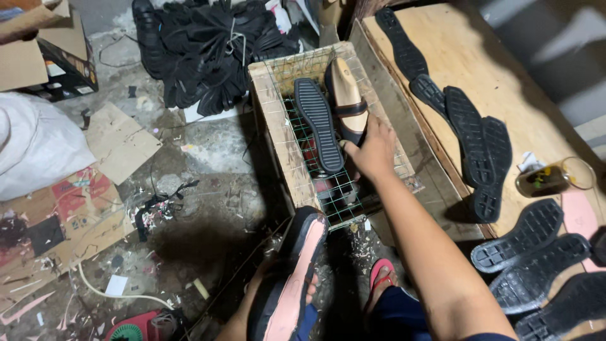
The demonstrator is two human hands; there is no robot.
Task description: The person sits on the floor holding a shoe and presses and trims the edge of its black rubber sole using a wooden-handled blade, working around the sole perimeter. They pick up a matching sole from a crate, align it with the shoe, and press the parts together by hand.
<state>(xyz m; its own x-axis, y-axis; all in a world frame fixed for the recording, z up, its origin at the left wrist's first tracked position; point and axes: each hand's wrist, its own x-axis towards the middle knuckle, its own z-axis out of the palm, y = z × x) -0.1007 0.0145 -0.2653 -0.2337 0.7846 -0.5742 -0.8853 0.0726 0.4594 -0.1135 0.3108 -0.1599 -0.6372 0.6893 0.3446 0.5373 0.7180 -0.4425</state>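
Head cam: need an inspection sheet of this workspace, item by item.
Surface: wire-mesh rack in a wooden frame; plywood bench to its right.
Job's things: black ridged sole and a shoe on a wooden last lie on the mesh; a pink-lined black sole is in hand.
Clutter: loose black soles on the bench, a glass jar on its side.
Grippers: right hand rests on the mesh against the shoe, grip unclear; left hand grips the pink-lined sole.
Cables: white cord on the floor.
Surroundings: littered concrete floor, cardboard pieces, pile of black soles, white sack.
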